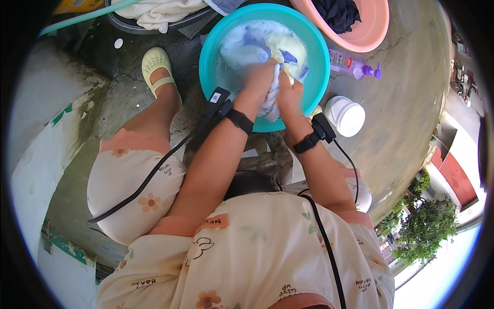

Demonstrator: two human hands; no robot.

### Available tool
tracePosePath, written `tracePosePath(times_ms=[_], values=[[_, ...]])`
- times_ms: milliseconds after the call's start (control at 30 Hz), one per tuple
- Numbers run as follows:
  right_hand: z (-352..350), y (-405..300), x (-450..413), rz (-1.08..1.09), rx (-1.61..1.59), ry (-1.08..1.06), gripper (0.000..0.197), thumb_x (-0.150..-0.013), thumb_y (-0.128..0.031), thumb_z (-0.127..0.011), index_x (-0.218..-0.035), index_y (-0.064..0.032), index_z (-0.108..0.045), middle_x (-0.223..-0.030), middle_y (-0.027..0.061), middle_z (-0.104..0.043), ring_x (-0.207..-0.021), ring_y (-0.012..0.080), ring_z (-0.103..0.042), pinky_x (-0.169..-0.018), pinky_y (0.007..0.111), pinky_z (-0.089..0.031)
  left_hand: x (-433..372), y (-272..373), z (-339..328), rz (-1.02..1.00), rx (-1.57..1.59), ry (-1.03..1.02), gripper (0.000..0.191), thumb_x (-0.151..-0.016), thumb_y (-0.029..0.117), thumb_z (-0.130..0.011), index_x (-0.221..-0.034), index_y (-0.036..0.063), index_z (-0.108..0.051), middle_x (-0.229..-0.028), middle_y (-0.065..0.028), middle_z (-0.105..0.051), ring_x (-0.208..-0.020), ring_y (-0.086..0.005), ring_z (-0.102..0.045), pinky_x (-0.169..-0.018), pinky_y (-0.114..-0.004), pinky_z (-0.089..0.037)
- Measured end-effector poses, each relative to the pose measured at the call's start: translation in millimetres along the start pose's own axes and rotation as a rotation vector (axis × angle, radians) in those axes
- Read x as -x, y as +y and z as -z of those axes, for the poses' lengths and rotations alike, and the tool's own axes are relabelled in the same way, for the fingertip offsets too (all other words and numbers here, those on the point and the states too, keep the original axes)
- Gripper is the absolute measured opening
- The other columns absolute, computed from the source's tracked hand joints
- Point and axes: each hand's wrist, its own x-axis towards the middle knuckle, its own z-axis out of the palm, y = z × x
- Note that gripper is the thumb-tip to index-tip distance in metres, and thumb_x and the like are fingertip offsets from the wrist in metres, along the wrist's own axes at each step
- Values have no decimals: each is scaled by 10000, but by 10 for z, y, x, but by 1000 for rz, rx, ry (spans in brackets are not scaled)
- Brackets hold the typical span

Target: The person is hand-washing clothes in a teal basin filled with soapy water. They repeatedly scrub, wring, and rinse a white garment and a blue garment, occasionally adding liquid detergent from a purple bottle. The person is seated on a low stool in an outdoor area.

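Note:
A round turquoise plastic basin [204, 73] stands before me with sudsy water [235, 42] in it. Both hands are over the basin, side by side, gripping wet cloth. My left hand [261, 79], blurred at its outer edge, is closed on a pale yellow cloth [286, 43] with blue-violet patches. Beside it, my right hand [290, 94] grips the same cloth. A twisted whitish length of fabric [271, 101] hangs between the two hands towards the near rim. Whether it is part of the yellow cloth, I cannot tell. Fingers are partly hidden in the folds.
A pink basin [376, 27] holding dark cloth [337, 15] stands at the far right. Nearby are a pump bottle [351, 66] and a small white bucket [349, 117]. Whitish cloth [158, 13] fills a black tub [115, 24] at the far left, under a green hose [83, 18].

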Motion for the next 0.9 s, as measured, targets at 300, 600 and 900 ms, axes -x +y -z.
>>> tracePosePath(times_ms=[300, 600, 900], values=[[784, -432, -387, -332, -407, -478, 565, -847, -234, -550, -1301, 77, -420, -1176, 147, -573, -1062, 215, -573, -920, 344, -459, 610, 295, -371, -391, -1051, -212, 468, -833, 403, -541, -844, -43, -683, -903, -265, -655, -888, -410, -637, -788, -460, -494], [608, -198, -356, -13, 12, -205, 417, -785, 46, -509, -1150, -94, -652, -1031, 81, -633, -835, 125, -584, -730, 236, -474, 320, 441, -135, 3, -177, -147, 505, -853, 386, -620, -1137, -31, -605, -1101, -178, -646, -913, -269, -656, -796, -364, -504], [-41, -453, 466, 667, 469, -158, 269, -807, -175, -684, -1040, -79, -590, -900, 153, -605, -867, 373, -573, -795, 416, -468, -99, 90, 71, 72, 724, -594, 436, -959, 318, -462, -1249, 2, -538, -1127, -152, -625, -1009, -240, -625, -840, -363, -520]])
